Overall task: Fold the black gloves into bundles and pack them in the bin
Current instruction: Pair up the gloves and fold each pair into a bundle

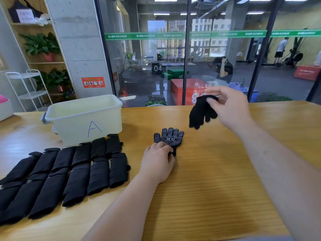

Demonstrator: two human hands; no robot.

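A black glove with white dots and a white logo (171,137) lies flat on the wooden table (217,180), fingers pointing away from me. My left hand (157,164) rests on its cuff, fingers curled over it. My right hand (229,108) pinches a second black glove (201,113) by the cuff and holds it in the air, fingers hanging down. The white bin marked "A" (86,122) stands at the left back of the table. I cannot see into it.
Several black gloves (69,173) lie in overlapping rows on the table's left, in front of the bin. A glass wall runs behind the table's far edge. A white basket (5,109) sits at the far left.
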